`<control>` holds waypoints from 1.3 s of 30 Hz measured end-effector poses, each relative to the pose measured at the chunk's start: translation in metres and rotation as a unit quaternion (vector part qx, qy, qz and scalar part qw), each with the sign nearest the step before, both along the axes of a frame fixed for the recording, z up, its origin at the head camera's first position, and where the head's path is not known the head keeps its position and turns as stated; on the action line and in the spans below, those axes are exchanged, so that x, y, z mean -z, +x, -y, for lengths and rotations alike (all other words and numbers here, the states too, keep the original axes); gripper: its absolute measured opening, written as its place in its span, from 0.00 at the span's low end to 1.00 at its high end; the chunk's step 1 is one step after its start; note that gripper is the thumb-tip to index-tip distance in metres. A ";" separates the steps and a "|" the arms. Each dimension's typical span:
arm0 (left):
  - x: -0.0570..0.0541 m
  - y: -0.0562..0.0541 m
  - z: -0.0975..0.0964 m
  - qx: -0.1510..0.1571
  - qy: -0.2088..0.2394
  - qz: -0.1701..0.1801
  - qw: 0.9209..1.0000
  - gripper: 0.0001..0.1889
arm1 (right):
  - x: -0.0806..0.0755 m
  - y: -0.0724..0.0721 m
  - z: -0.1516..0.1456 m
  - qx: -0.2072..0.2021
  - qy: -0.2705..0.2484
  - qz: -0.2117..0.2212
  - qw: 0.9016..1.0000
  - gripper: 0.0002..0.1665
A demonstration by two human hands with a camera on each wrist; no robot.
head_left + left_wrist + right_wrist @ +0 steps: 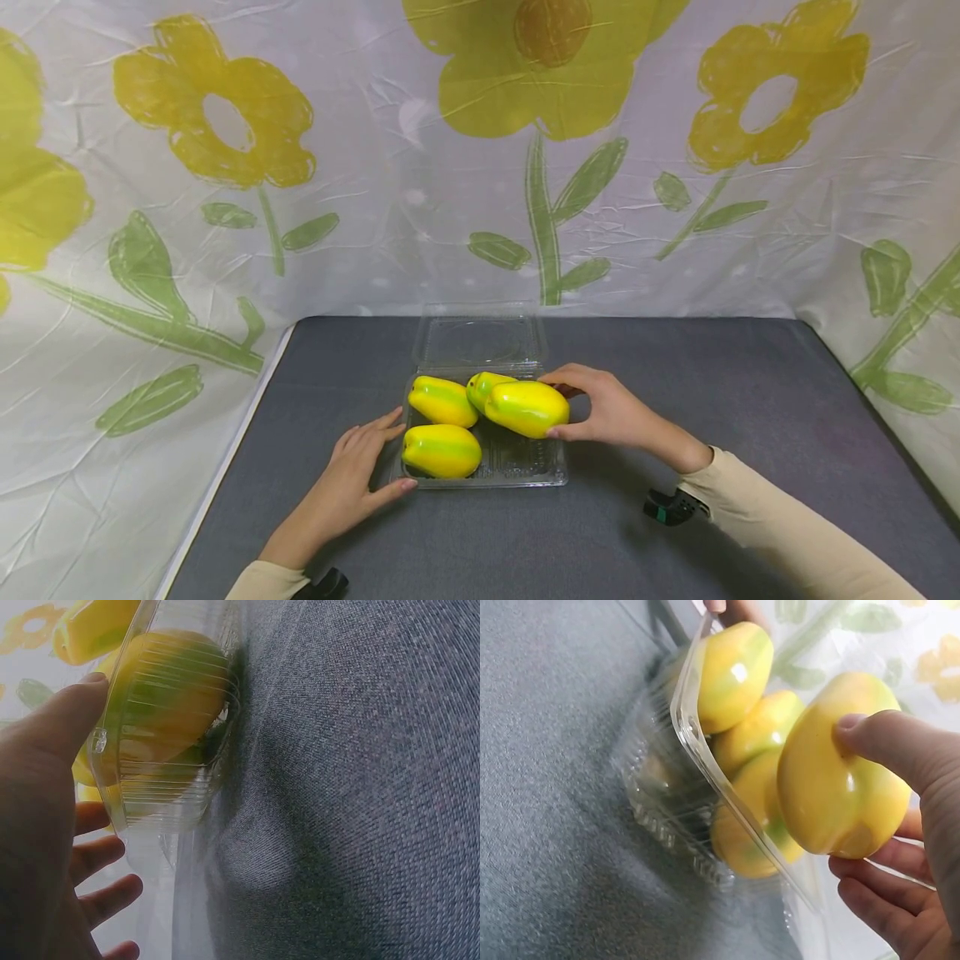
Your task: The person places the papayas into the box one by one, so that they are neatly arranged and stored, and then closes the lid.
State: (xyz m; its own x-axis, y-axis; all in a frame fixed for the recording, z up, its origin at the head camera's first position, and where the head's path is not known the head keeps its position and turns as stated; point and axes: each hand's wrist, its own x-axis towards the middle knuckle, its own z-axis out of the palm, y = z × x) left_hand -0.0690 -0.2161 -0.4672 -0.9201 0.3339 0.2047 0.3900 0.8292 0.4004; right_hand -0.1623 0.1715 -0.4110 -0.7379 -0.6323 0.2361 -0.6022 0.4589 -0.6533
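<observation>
A clear plastic clamshell box (525, 477) stands on the table with its lid (480, 340) laid back. Inside are a front-left mango (442, 452), a back-left mango (441, 402) and a back-right mango (483, 386), all yellow-green. My right hand (603, 408) holds another mango (528, 408) by its right end, thumb on one side and fingers on the other. In the right wrist view this held mango (844, 776) is raised above the box rim. My left hand (352, 471) rests at the box's left side, fingers spread, thumb (75, 712) touching the rim.
The table (675, 358) has a dark grey cloth surface. Behind and beside it hangs a white curtain (360, 167) printed with yellow flowers. A black band (675, 507) sits at the right wrist.
</observation>
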 end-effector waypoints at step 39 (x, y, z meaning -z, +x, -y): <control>0.001 0.000 -0.001 -0.003 -0.003 -0.003 1.000 0.40 | 0.012 0.023 0.013 0.005 0.040 -0.018 0.999 0.39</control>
State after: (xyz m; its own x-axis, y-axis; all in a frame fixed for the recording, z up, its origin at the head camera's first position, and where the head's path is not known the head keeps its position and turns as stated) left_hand -0.0689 -0.2155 -0.4683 -0.9206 0.3301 0.2085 0.3879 0.8337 0.3930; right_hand -0.1395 0.1588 -0.4230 -0.7360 -0.6429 0.2122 -0.6203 0.5148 -0.5918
